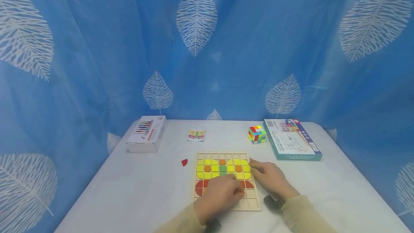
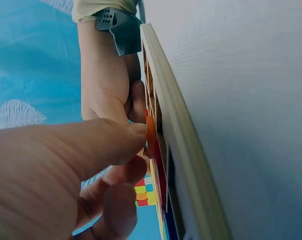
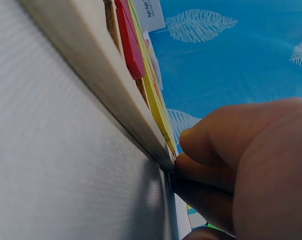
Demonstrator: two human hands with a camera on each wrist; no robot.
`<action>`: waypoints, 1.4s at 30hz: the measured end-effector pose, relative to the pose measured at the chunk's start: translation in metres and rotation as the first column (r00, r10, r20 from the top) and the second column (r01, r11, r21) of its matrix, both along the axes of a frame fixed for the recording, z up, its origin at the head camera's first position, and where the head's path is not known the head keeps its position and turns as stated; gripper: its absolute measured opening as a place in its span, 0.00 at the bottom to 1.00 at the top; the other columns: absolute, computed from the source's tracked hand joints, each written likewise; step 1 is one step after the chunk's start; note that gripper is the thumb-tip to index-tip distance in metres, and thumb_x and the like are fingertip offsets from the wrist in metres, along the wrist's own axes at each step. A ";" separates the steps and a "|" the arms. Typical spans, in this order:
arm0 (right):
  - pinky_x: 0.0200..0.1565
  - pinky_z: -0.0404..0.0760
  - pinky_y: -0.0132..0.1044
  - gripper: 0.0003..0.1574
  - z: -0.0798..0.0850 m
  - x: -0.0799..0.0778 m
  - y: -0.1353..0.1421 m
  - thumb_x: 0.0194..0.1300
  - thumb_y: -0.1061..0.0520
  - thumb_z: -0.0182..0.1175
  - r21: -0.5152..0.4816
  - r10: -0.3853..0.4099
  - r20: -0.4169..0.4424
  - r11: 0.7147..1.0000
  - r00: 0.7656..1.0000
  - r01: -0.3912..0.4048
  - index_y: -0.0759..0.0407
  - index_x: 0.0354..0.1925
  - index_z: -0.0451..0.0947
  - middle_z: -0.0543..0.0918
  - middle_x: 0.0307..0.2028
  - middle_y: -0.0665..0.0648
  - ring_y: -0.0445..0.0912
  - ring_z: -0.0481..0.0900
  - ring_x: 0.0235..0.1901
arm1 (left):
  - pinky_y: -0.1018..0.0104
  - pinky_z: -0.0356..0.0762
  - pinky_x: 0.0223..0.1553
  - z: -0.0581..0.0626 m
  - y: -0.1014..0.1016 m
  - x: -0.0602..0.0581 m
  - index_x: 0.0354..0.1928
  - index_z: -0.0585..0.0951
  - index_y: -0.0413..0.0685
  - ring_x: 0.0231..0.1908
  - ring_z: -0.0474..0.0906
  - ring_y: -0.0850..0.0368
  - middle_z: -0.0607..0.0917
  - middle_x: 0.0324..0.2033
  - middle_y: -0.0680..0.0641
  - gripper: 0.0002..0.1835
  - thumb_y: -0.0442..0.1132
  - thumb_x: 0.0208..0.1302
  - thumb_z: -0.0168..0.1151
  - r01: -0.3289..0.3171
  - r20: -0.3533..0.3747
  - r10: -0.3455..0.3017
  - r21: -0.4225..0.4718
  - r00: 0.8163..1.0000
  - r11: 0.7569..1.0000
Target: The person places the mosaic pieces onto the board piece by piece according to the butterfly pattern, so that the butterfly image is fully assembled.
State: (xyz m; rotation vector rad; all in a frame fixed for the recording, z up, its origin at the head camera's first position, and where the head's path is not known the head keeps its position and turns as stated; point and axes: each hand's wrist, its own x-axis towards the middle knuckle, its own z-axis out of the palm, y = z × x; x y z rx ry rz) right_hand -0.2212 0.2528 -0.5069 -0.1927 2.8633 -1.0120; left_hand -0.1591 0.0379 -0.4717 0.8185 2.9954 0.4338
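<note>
A wooden grid board (image 1: pixel 253 204) lies on the table, filled with yellow, red, green and orange pieces in a mirrored pattern. My left hand (image 1: pixel 221 193) is over its lower middle, covering part of the red rows. Between the left thumb and fingers an orange piece (image 2: pixel 151 131) is pinched, close against the board's face. At the board's far right corner, my right hand (image 1: pixel 273 179) holds the edge, its thumb (image 3: pixel 198 142) beside a yellow piece (image 3: pixel 158 110). A loose red quarter-round piece (image 1: pixel 184 162) lies left of the board.
Behind the board is a small pattern card (image 1: pixel 196 135). A puzzle cube (image 1: pixel 257 135) stands near a flat teal-edged box (image 1: pixel 294 141) at the back right. A white box (image 1: pixel 146 134) sits at the back left. A blue leaf-print curtain (image 1: pixel 207 74) hangs behind the white-covered table (image 1: pixel 129 197).
</note>
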 end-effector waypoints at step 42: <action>0.71 0.59 0.67 0.31 0.000 -0.002 0.002 0.73 0.40 0.60 -0.012 0.010 0.024 1.000 1.000 -0.009 0.46 0.69 0.76 0.72 0.72 0.46 0.61 0.60 0.76 | 0.51 0.82 0.46 -0.006 -0.154 -0.066 0.46 0.86 0.48 0.39 0.79 0.52 0.82 0.40 0.48 0.14 0.43 0.60 0.75 -0.609 0.141 0.593 0.125 0.792 0.783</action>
